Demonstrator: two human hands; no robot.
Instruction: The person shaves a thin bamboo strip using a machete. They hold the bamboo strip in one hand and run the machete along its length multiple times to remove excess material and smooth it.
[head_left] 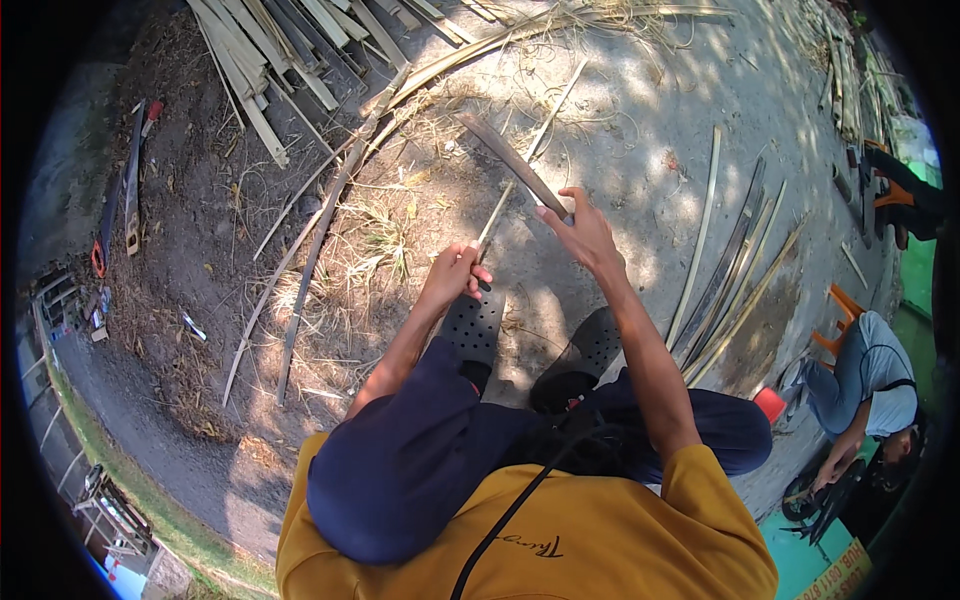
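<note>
My left hand (455, 276) is closed in front of my left shoe. A thin pale bamboo strip (496, 216) rises from its fingers, pointing away from me. My right hand (588, 240), farther forward and to the right, grips the near end of a long, flat, dark brown blade-like piece (510, 160). It slants away to the left, over the ground beyond the pale strip. Whether this piece is a metal blade or a bamboo slat, I cannot tell. Thumb and index finger lie along it; the other fingers are partly hidden.
Long bamboo strips (720, 270) lie to the right of my feet. A heap of split bamboo (250, 60) is at the far left, with long dark strips (330, 210) nearer. A handsaw (133, 185) lies left. Another person (875, 385) sits at the right by an orange stool (840, 318).
</note>
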